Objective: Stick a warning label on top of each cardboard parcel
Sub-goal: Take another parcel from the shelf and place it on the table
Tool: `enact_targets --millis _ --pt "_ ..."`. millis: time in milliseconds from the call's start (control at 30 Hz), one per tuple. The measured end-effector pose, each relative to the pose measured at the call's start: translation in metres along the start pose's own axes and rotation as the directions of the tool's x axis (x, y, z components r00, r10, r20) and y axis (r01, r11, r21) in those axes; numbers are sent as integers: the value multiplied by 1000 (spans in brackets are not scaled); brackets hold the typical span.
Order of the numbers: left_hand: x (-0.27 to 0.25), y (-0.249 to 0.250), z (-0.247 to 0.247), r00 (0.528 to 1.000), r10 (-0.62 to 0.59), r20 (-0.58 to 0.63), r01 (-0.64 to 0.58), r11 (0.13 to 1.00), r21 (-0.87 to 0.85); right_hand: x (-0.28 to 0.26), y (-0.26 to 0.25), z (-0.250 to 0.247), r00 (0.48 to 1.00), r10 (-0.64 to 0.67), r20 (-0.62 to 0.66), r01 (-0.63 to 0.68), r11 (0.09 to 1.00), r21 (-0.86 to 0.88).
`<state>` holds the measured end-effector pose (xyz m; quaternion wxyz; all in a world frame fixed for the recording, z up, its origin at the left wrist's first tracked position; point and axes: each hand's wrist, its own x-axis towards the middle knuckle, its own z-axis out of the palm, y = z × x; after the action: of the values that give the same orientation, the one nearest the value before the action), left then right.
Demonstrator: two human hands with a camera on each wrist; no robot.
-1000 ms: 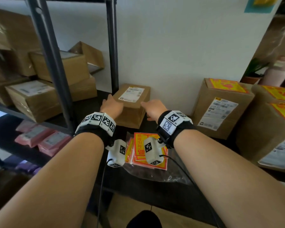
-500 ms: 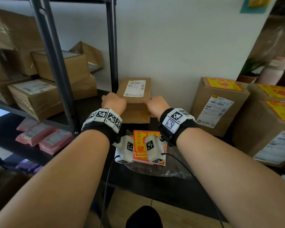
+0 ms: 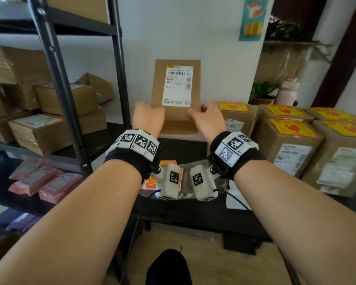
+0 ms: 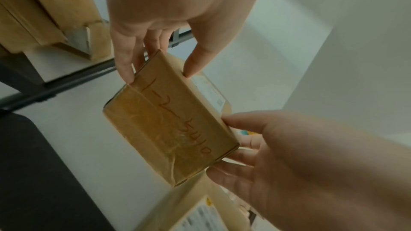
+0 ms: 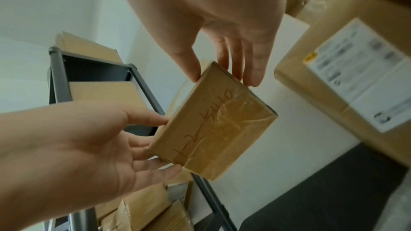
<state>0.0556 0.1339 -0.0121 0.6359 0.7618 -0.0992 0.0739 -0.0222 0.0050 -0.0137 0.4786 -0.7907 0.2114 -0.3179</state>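
I hold a small cardboard parcel (image 3: 176,93) above the black table, tipped up so its white shipping label faces me. My left hand (image 3: 148,118) grips its left end and my right hand (image 3: 206,118) grips its right end. In the left wrist view, the left hand (image 4: 158,77) pinches the parcel (image 4: 169,120) between thumb and fingers; the taped underside carries handwriting. The right wrist view has the right hand (image 5: 224,81) pinching the other end of the parcel (image 5: 218,129). A stack of red-yellow warning labels (image 3: 152,182) lies in a plastic bag under my wrists, mostly hidden.
Several larger parcels with yellow-red labels on top (image 3: 292,128) stand at the right. A metal shelf rack (image 3: 56,79) at the left holds cardboard boxes (image 3: 41,130) and pink packets (image 3: 45,182). A potted plant and pink bottle (image 3: 288,91) sit behind, by the white wall.
Both hands have lifted the small parcel off the table and tipped it up, so its shipping label now faces me instead of pointing upward.
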Motion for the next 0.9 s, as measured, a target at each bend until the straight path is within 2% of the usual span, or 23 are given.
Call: enact_targets --millis 233,500,633,767,900 --pt "-69 39 43 969 67 239 -63 998 -25 -33 8 -81 992 -2 -129 1 1000 -5" --pt "-133 47 77 900 38 435 -54 998 26 -84 36 -146 966 81 -245 -122 980 -156" --pt "-155 32 84 875 27 483 -99 987 123 -110 54 -158 954 82 -288 -170 940 -295" --pt "-167 14 89 848 17 529 -157 963 221 -121 81 -160 954 96 -285 -183 937 -298" --pt "-172 -6 99 852 12 524 -225 912 344 -127 103 -154 952 144 -269 -223 930 -291"
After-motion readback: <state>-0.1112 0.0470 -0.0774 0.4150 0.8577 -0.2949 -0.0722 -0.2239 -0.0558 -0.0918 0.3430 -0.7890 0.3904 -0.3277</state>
